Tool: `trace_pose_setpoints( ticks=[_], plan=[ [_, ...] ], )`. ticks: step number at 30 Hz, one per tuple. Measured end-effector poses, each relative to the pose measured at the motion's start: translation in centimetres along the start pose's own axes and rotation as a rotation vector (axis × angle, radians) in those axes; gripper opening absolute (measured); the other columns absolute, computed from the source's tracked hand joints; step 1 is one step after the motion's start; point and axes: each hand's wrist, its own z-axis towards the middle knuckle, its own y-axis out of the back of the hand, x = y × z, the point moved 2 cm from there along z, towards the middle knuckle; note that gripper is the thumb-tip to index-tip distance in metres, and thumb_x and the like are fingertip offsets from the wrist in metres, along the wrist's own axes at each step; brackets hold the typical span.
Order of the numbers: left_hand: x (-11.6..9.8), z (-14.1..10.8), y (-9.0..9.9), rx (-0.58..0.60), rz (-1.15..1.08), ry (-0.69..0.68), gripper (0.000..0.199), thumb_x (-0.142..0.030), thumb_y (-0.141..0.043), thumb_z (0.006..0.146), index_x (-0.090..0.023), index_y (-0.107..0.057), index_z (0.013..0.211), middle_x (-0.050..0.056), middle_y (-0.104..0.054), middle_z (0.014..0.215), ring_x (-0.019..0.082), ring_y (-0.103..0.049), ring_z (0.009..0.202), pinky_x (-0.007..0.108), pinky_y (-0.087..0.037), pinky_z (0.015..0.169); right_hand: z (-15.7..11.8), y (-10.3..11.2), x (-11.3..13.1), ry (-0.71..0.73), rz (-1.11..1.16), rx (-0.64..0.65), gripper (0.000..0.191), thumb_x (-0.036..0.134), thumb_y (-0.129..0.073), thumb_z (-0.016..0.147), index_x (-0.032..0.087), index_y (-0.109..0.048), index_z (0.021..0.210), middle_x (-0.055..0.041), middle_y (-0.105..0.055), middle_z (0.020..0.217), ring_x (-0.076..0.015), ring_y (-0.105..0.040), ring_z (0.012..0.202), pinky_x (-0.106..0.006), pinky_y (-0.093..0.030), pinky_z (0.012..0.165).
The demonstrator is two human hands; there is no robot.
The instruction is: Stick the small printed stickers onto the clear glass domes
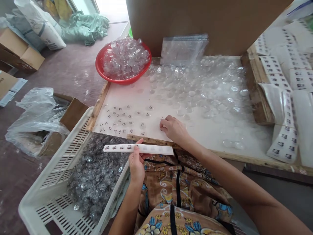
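My left hand (137, 164) grips a white strip of panda stickers (156, 149) between thumb and fingers, above the front edge of the white tabletop (156, 132). Pandas show along the strip's left part; its right part looks bare. Over the tabletop, my right hand (174, 129) is closed in a pinch, with a small panda sticker (161, 118) at its fingertips. Whether that sticker touches a clear piece below, I cannot tell. Left of this hand lie several clear pieces with panda stickers (123, 123). Plain clear domed pieces (192, 93) are spread behind and to the right.
A red basin (122, 81) heaped with clear pieces stands at the back left. Below the table's left side, a white crate (31, 199) holds many finished-looking clear pieces (97, 176). Sticker sheets (281, 143) lie right of a wooden ledge (258, 88). A large cardboard panel (190, 23) rises behind.
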Motion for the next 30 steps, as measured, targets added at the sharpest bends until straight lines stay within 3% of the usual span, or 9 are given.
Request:
trace_pose_setpoints(
  ticks=[4,8,10,14,18,21,26,30],
  plan=[
    [-0.1,0.1,0.0,0.003,0.002,-0.008,0.056,-0.055,-0.061,0.087,-0.013,-0.068,0.123,0.009,-0.074,0.088,0.021,-0.071,0.078,0.030,-0.059,0.070,1.4,-0.5,0.2,0.005,0.006,-0.020,0.024,0.013,-0.054,0.089,0.019,-0.064,0.109,-0.0085,-0.069,0.096,-0.0215,-0.061,0.083,-0.029,-0.039,0.068],
    [0.0,0.1,0.0,-0.003,0.010,-0.023,0.059,-0.055,-0.061,0.087,-0.017,-0.062,0.132,0.008,-0.074,0.097,0.020,-0.071,0.081,0.030,-0.060,0.072,0.7,0.2,1.7,0.049,0.081,-0.070,0.019,0.015,-0.050,0.093,0.018,-0.065,0.104,-0.0111,-0.070,0.100,-0.0229,-0.062,0.088,-0.031,-0.041,0.073],
    [0.1,0.0,-0.1,0.015,0.008,-0.013,0.059,-0.054,-0.060,0.089,-0.020,-0.058,0.137,0.008,-0.074,0.103,0.022,-0.072,0.087,0.031,-0.060,0.076,-0.4,0.6,3.2,0.119,0.257,-0.010,0.013,0.021,-0.058,0.092,0.018,-0.064,0.103,-0.0101,-0.069,0.102,-0.0213,-0.063,0.088,-0.031,-0.043,0.074],
    [0.1,-0.2,-0.7,0.077,0.017,-0.029,0.055,-0.051,-0.060,0.090,-0.024,-0.057,0.138,0.010,-0.070,0.121,0.026,-0.069,0.106,0.035,-0.058,0.086,-2.6,0.5,6.2,0.249,0.556,0.247,0.012,0.022,-0.067,0.086,0.019,-0.065,0.097,-0.0039,-0.068,0.091,-0.0157,-0.061,0.079,-0.026,-0.044,0.070],
    [-0.2,-0.4,-0.6,0.055,0.043,-0.081,0.051,-0.049,-0.066,0.086,-0.021,-0.065,0.129,0.012,-0.069,0.124,0.029,-0.064,0.116,0.037,-0.054,0.094,-3.2,0.5,6.4,0.261,0.652,0.293,0.002,0.018,-0.063,0.087,0.018,-0.065,0.088,-0.0016,-0.065,0.082,-0.0128,-0.057,0.071,-0.024,-0.042,0.065],
    [-0.4,-0.5,-0.3,0.047,-0.026,-0.085,0.050,-0.050,-0.065,0.086,-0.019,-0.066,0.125,0.012,-0.072,0.115,0.028,-0.069,0.107,0.038,-0.056,0.090,-3.5,0.6,5.7,0.263,0.663,0.310,0.003,0.017,-0.062,0.087,0.019,-0.063,0.089,0.0003,-0.064,0.078,-0.0124,-0.055,0.069,-0.023,-0.041,0.063],
    [-0.5,-0.2,-0.1,0.031,-0.113,-0.056,0.039,-0.046,-0.068,0.085,-0.016,-0.072,0.110,0.008,-0.075,0.092,0.020,-0.072,0.079,0.032,-0.060,0.074,-4.8,0.3,5.7,0.332,0.448,0.190,0.016,0.012,-0.055,0.090,0.019,-0.059,0.103,-0.0044,-0.063,0.093,-0.0151,-0.056,0.078,-0.026,-0.042,0.068],
    [-0.5,0.0,-0.5,0.012,-0.124,-0.050,0.036,-0.045,-0.071,0.083,-0.015,-0.073,0.102,0.006,-0.075,0.085,0.016,-0.071,0.072,0.026,-0.060,0.066,-6.1,-0.4,6.7,0.418,0.232,0.018,0.012,0.013,-0.051,0.093,0.016,-0.060,0.100,-0.0117,-0.061,0.102,-0.0203,-0.056,0.085,-0.032,-0.044,0.073]
  ],
)
